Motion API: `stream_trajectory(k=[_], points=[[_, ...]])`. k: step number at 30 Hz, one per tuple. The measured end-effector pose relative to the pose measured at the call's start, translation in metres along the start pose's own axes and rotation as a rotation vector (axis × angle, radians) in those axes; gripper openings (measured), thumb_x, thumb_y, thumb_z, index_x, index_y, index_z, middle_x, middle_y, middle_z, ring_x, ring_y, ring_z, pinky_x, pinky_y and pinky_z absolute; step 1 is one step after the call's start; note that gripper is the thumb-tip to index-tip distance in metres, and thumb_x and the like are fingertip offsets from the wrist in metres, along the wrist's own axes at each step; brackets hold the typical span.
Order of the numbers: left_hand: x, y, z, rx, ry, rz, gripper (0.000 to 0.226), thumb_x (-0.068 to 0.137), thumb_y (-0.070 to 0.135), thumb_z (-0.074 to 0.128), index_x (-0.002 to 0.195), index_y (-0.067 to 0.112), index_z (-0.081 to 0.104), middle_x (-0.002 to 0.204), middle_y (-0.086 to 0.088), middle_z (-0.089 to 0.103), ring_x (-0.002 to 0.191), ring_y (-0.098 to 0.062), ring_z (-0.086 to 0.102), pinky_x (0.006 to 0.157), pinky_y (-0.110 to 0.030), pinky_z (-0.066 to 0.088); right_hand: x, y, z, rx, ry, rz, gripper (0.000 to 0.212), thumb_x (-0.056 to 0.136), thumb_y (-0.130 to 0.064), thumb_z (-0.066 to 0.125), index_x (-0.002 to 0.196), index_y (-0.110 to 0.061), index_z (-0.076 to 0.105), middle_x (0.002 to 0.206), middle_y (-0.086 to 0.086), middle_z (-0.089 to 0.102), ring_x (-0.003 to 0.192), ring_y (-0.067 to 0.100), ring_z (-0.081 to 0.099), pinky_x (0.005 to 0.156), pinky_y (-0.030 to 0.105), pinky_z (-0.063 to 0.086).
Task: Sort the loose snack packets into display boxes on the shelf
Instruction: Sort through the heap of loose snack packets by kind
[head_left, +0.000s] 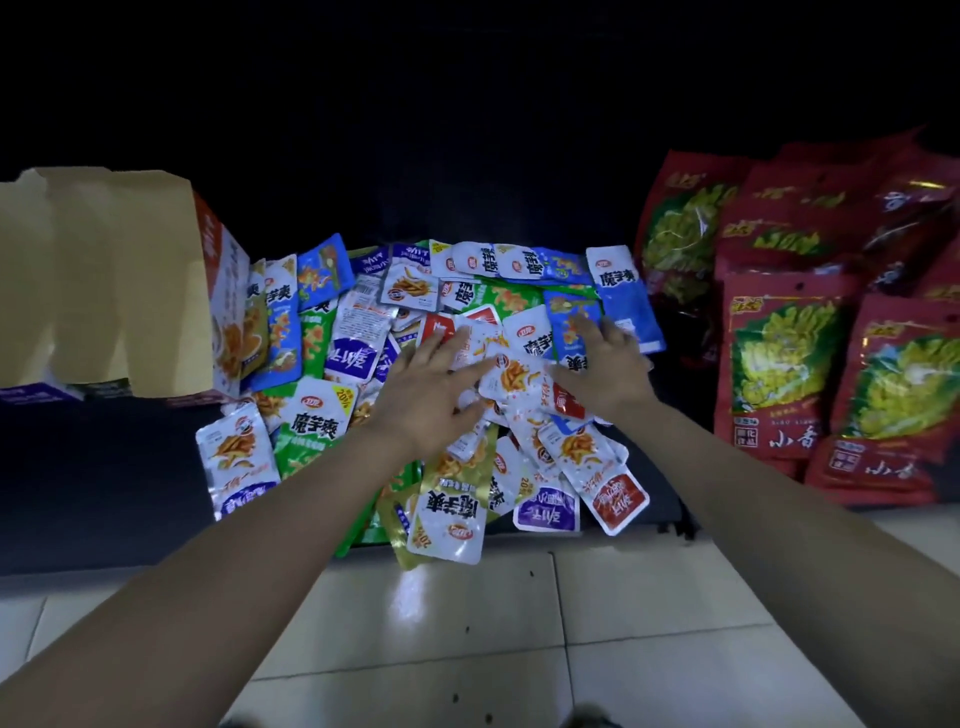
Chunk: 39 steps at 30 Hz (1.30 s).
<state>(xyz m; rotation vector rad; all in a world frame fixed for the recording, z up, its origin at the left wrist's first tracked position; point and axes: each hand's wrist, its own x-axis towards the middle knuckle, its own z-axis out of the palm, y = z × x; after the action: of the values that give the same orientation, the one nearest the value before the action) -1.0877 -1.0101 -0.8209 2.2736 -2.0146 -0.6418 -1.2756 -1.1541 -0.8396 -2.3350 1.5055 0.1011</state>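
Left hand (423, 387), right hand (608, 364): spread fingers (470, 370) touching snack packets (311, 421).

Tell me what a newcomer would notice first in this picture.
The eye goes first to the bright heap of small snack packets in the middle of the dark shelf, where the left hand and the right hand rest on it. Large red bags lean at the right, and an open cardboard box stands at the left.

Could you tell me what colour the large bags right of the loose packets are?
The large plastic bags are red; head view.
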Motion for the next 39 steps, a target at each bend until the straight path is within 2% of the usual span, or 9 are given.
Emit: stream_trajectory(k=[5, 9, 12, 16, 19, 23, 27, 30, 39], points=[[0.003, 0.000, 0.009, -0.082, 0.047, 0.000, 0.051, 0.101, 0.044, 0.042, 0.150, 0.040, 0.029, 0.164, 0.004, -0.004, 0.150, -0.019, -0.010, 0.119, -0.041, -0.007, -0.014, 0.000, 0.002, 0.334, 0.180, -0.095, 0.063, 0.080, -0.025, 0.074, 0.137, -0.014, 0.047, 0.131, 0.014, 0.045, 0.126, 0.031, 0.038, 0.098, 0.035, 0.035], [0.008, 0.008, 0.002, -0.356, 0.408, -0.013, 0.029, 0.099, 0.026, 0.053, 0.124, 0.020, 0.066, 0.128, -0.004, 0.057, 0.121, -0.021, 0.042, 0.104, -0.036, 0.032, -0.027, -0.010, -0.003, 0.693, 0.179, -0.160, 0.055, 0.082, -0.018, 0.066, 0.133, -0.027, 0.049, 0.133, -0.002, 0.041, 0.125, 0.012, 0.040, 0.099, 0.042, 0.046], [0.015, 0.030, -0.015, -0.927, 0.229, -0.188, 0.032, 0.099, 0.038, 0.051, 0.111, 0.014, 0.068, 0.097, -0.002, 0.070, 0.087, -0.015, 0.063, 0.079, -0.028, 0.049, -0.036, -0.024, -0.004, 0.756, 0.076, -0.310, 0.053, 0.082, -0.023, 0.064, 0.133, -0.029, 0.048, 0.132, -0.003, 0.043, 0.127, 0.009, 0.041, 0.101, 0.041, 0.045], [0.028, 0.043, -0.018, -1.195, 0.170, -0.400, 0.017, 0.098, 0.015, 0.057, 0.113, 0.010, 0.061, 0.107, -0.009, 0.068, 0.090, -0.025, 0.064, 0.083, -0.038, 0.053, -0.037, -0.026, -0.005, 0.677, 0.053, -0.436, 0.042, 0.092, -0.042, 0.056, 0.130, -0.024, 0.054, 0.129, -0.002, 0.052, 0.123, 0.011, 0.047, 0.103, 0.033, 0.041], [0.029, 0.036, -0.012, -1.131, 0.237, -0.450, 0.021, 0.098, 0.011, 0.054, 0.120, 0.012, 0.055, 0.105, -0.007, 0.060, 0.088, -0.025, 0.054, 0.076, -0.039, 0.046, -0.013, -0.002, -0.001, 0.345, 0.315, -0.131, 0.058, 0.092, -0.040, 0.053, 0.142, -0.014, 0.042, 0.149, 0.012, 0.037, 0.140, 0.029, 0.030, 0.113, 0.051, 0.028], [0.025, 0.029, -0.006, -1.072, 0.208, -0.455, 0.013, 0.098, 0.011, 0.053, 0.108, 0.019, 0.048, 0.088, 0.000, 0.057, 0.081, -0.025, 0.056, 0.073, -0.037, 0.046, 0.000, 0.018, 0.006, 0.118, 0.092, 0.197, 0.078, 0.090, -0.045, 0.061, 0.151, -0.011, 0.026, 0.154, 0.018, 0.030, 0.137, 0.040, 0.032, 0.107, 0.052, 0.034], [0.027, 0.029, -0.002, -1.046, 0.166, -0.488, 0.017, 0.100, 0.016, 0.051, 0.116, 0.017, 0.046, 0.106, -0.006, 0.058, 0.103, -0.034, 0.060, 0.093, -0.051, 0.050, -0.006, 0.024, 0.003, 0.310, 0.318, 0.077, 0.054, 0.090, -0.032, 0.047, 0.138, -0.006, 0.051, 0.115, 0.019, 0.062, 0.102, 0.038, 0.059, 0.086, 0.050, 0.049], [0.031, 0.034, -0.003, -1.139, 0.141, -0.487, 0.020, 0.102, 0.018, 0.048, 0.122, 0.015, 0.046, 0.117, -0.011, 0.061, 0.105, -0.033, 0.061, 0.094, -0.051, 0.051, -0.016, 0.023, 0.001, 0.360, 0.377, -0.087, 0.058, 0.090, -0.034, 0.031, 0.140, -0.012, 0.052, 0.137, 0.014, 0.055, 0.122, 0.034, 0.050, 0.102, 0.048, 0.041], [0.036, 0.054, -0.004, -1.438, 0.142, -0.563, 0.055, 0.088, 0.041, 0.068, 0.127, 0.005, 0.052, 0.112, -0.016, 0.068, 0.085, -0.029, 0.072, 0.077, -0.049, 0.060, -0.049, -0.008, 0.022, 0.189, 0.016, -0.441, 0.068, 0.089, -0.061, 0.025, 0.147, -0.029, 0.039, 0.152, 0.001, 0.039, 0.145, 0.027, 0.023, 0.112, 0.047, 0.019]])
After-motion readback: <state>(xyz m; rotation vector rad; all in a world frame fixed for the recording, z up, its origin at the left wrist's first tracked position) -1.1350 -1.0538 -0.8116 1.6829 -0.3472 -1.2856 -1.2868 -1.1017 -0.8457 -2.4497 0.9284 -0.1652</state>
